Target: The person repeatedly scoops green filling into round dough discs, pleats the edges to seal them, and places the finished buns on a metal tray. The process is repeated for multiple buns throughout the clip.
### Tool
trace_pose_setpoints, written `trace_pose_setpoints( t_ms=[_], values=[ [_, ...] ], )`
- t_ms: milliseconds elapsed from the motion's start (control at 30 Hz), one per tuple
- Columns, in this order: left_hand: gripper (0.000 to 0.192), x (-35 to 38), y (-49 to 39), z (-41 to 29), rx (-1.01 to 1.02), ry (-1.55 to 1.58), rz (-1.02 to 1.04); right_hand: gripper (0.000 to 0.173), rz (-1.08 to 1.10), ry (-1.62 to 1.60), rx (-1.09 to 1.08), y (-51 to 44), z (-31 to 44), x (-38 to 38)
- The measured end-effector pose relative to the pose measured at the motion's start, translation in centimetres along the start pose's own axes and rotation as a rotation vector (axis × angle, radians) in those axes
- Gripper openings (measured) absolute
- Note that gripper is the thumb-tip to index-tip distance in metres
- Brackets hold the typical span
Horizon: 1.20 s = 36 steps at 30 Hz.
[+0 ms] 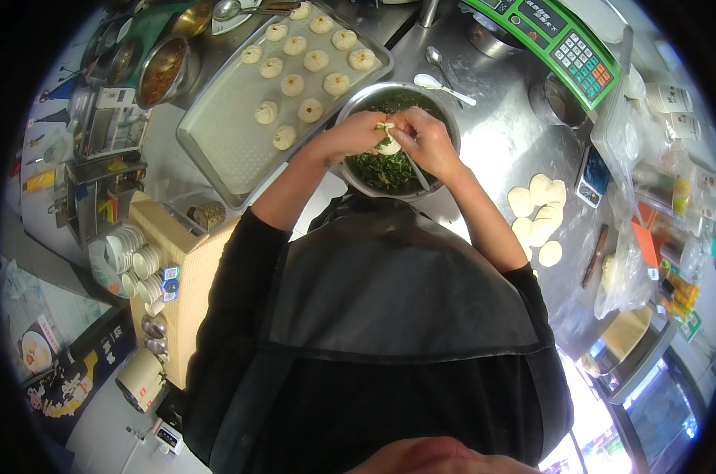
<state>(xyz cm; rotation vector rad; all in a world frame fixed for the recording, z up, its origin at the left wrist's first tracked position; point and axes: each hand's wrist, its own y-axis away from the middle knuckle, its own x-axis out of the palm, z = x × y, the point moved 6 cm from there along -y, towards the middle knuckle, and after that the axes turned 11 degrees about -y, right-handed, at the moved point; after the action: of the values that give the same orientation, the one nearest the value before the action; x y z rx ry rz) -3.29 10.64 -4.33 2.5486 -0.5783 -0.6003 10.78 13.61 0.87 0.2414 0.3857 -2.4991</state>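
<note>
Above a steel bowl (451,121) of chopped green filling (382,172), both hands work on one dough bun (387,144). My left hand (358,133) holds it from the left, and my right hand (422,131) pinches its edge from the right. Some green filling shows at the bun's open top. Inside the bowl, a spoon (418,173) leans against the right side, partly sunk in the filling. To the left lies a metal tray (227,142) with several pleated buns (292,85). Flat dough wrappers (545,222) overlap on the steel table at the right.
A green digital scale (571,53) stands at the back right. A white spoon (444,89) and a metal spoon (441,62) lie behind the bowl. Farther right are a phone (593,176) and a wooden rolling pin (596,256). A bowl of reddish-brown filling (163,71) sits left of the tray.
</note>
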Motion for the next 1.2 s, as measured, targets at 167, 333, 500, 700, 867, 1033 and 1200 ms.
trace_pose_setpoints(
  t_ms=[167, 333, 500, 700, 867, 1033, 1200],
  values=[
    [0.033, -0.1, 0.8, 0.6, -0.045, 0.342, -0.141, 0.014, -0.075, -0.024, 0.104, 0.3, -1.1, -0.7],
    [0.031, 0.2, 1.6, 0.8, 0.099, 0.803, -0.069, 0.013, -0.081, -0.217, 0.282, 0.6, -2.1, -0.8],
    [0.033, 0.9, 1.5, 1.4, 0.062, 0.715, -0.138, 0.014, -0.035, -0.155, 0.232, 0.4, -1.5, -0.7],
    [0.034, 1.5, 1.6, 1.6, 0.008, 0.600, -0.161, 0.020, -0.025, -0.075, 0.164, 0.4, -0.6, -0.8],
    [0.033, 1.8, 1.5, 1.1, 0.052, 0.629, -0.118, 0.025, 0.042, -0.066, 0.114, 0.3, -0.1, -0.5],
    [0.033, 1.8, 1.8, 0.9, 0.038, 0.603, -0.139, 0.029, 0.026, -0.102, 0.201, 0.4, -0.4, -0.5],
    [0.032, 1.8, 1.7, 0.9, 0.038, 0.579, -0.163, 0.023, 0.036, -0.011, 0.112, 0.3, 0.0, -0.3]
  ],
)
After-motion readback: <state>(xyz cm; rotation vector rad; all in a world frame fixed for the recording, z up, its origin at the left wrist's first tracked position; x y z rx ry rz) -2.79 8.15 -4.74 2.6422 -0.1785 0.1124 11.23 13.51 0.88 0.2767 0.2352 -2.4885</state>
